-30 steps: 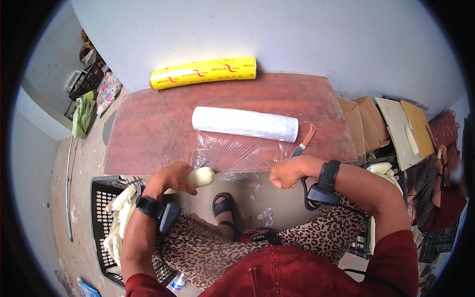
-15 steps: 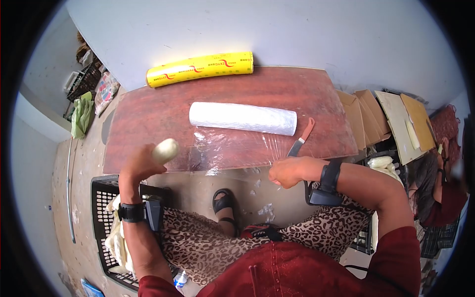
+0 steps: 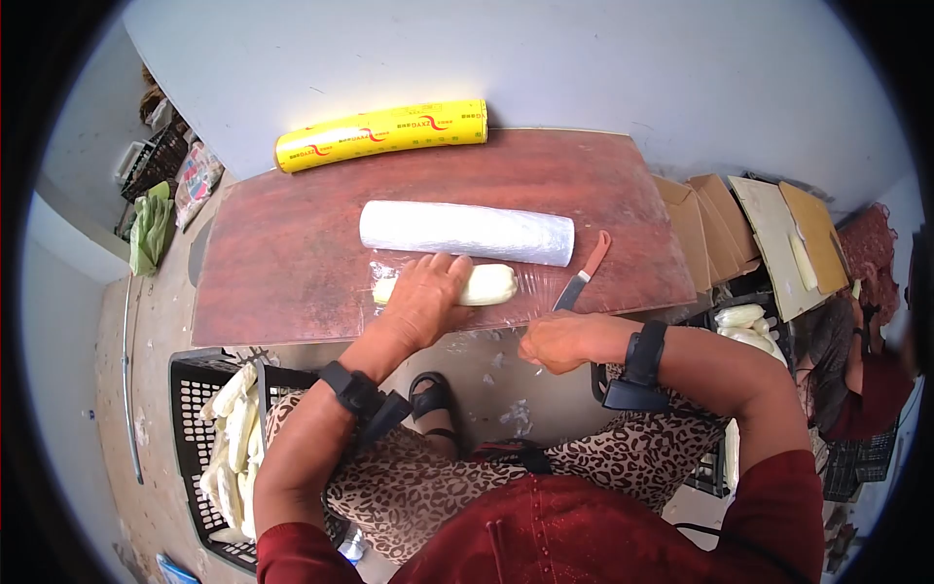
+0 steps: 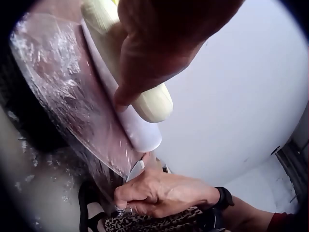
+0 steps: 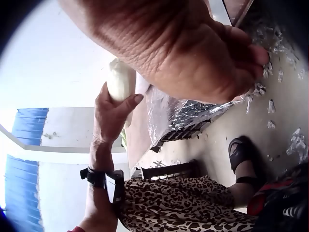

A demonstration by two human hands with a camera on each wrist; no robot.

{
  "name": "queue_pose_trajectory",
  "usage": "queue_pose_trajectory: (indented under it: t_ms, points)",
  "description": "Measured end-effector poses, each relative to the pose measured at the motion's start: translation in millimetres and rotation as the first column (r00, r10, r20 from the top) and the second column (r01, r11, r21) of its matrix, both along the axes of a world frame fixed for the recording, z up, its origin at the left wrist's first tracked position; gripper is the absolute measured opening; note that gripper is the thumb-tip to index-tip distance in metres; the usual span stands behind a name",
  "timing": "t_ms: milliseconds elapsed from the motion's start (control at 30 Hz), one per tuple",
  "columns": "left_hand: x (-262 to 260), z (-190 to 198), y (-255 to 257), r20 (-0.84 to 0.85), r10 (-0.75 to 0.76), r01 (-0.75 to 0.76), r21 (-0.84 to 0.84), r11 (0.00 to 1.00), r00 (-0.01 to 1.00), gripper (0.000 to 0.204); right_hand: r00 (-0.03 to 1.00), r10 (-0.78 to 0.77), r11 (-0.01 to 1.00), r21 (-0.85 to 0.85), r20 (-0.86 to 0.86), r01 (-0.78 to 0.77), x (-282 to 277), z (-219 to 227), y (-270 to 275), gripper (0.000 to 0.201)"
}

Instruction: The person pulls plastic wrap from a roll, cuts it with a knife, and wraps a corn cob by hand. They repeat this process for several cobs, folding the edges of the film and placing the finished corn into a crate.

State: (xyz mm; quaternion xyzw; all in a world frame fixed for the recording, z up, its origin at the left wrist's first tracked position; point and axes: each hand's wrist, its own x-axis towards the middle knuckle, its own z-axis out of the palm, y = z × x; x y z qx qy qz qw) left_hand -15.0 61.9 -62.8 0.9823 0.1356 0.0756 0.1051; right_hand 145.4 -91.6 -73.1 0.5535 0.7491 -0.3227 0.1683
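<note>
My left hand (image 3: 424, 300) grips a pale, husk-covered ear of corn (image 3: 489, 285) from above, over the film just in front of the white roll of cling film (image 3: 467, 232). In the left wrist view the corn's rounded end (image 4: 157, 106) sticks out beyond the fingers. A clear sheet of film (image 4: 72, 92) runs from the roll past the table's front edge. At that edge, my right hand (image 3: 559, 343) has its fingers curled and pinches the film's corner. Close by lies a knife (image 3: 587, 273) with an orange-red handle, its blade pointing toward the right hand.
A yellow printed roll (image 3: 381, 134) stands against the wall at the table's back. Black crates (image 3: 185, 428) with more corn flank my legs. Cardboard (image 3: 715, 229) leans on the right, near another person (image 3: 866, 389). Plastic scraps (image 3: 518, 419) litter the floor.
My left hand swung left with the corn, then came back right and down over the film before the roll. The right hand has stayed near the table's front edge, holding the film.
</note>
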Motion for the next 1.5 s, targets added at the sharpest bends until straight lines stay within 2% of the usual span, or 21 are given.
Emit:
queue_pose_trajectory:
  t_ms: [133,333,533,733,833,933,1033,1133,1233,1333,1433,1500]
  points:
    - [6.4,-15.3,-11.1,-0.025,-0.1,0.101,0.024,0.995,0.995,0.048,0.999,-0.025,1.0,-0.008,-0.02,0.025,2.3,-0.9,-1.3,0.011]
    - [4.7,-23.7,-15.3,-0.027,-0.16,0.16,-0.017,0.987,0.987,0.051,0.999,-0.04,0.999,-0.027,-0.008,0.039,3.1,4.9,-1.6,0.014]
    - [5.8,-30.5,-16.5,0.023,-0.16,0.16,-0.015,0.987,0.987,0.053,0.997,-0.073,0.997,-0.04,-0.039,0.071,4.8,6.3,-2.5,0.011]
    - [4.7,-25.7,-16.3,-0.016,-0.16,0.158,-0.08,0.984,0.987,0.058,0.994,-0.109,0.993,-0.049,-0.029,0.108,3.4,13.4,-6.1,0.013]
    - [-2.7,-24.0,-14.2,0.046,-0.164,0.169,-0.121,0.978,0.985,0.057,0.998,-0.029,1.0,-0.001,-0.05,0.029,7.1,14.8,-5.4,0.013]
    - [-11.8,-15.1,-11.5,-0.054,-0.146,0.137,-0.149,0.979,0.988,0.061,0.985,-0.143,0.989,-0.056,-0.092,0.139,11.7,24.7,-7.8,0.012]
    - [-23.0,-17.1,-7.0,-0.027,-0.179,0.174,-0.13,0.976,0.983,0.077,0.972,-0.181,0.982,-0.072,-0.152,0.172,21.2,23.3,-8.3,0.009]
    - [-31.3,-17.4,-5.5,0.003,-0.228,0.228,-0.077,0.971,0.974,0.091,0.937,-0.216,0.976,-0.049,-0.275,0.211,29.3,29.3,-9.4,0.003]
    - [-33.9,-22.8,-6.5,0.088,-0.274,0.265,0.102,0.959,0.958,0.097,0.904,-0.313,0.95,-0.115,-0.29,0.291,36.3,38.2,-7.7,0.004]
    - [-34.0,-20.8,-9.0,-0.015,-0.253,0.252,0.155,0.955,0.967,0.089,0.855,-0.363,0.932,-0.129,-0.371,0.34,48.3,38.8,-5.0,0.005]
    - [-31.9,-31.7,-7.8,0.031,-0.202,0.196,0.131,0.972,0.979,0.073,0.719,-0.523,0.852,-0.304,-0.457,0.427,63.2,31.5,-1.5,0.003]
    - [-31.6,-35.0,-4.9,0.058,-0.175,0.172,0.058,0.983,0.983,0.064,0.584,-0.655,0.754,-0.365,-0.479,0.546,70.3,29.1,-2.7,0.002]
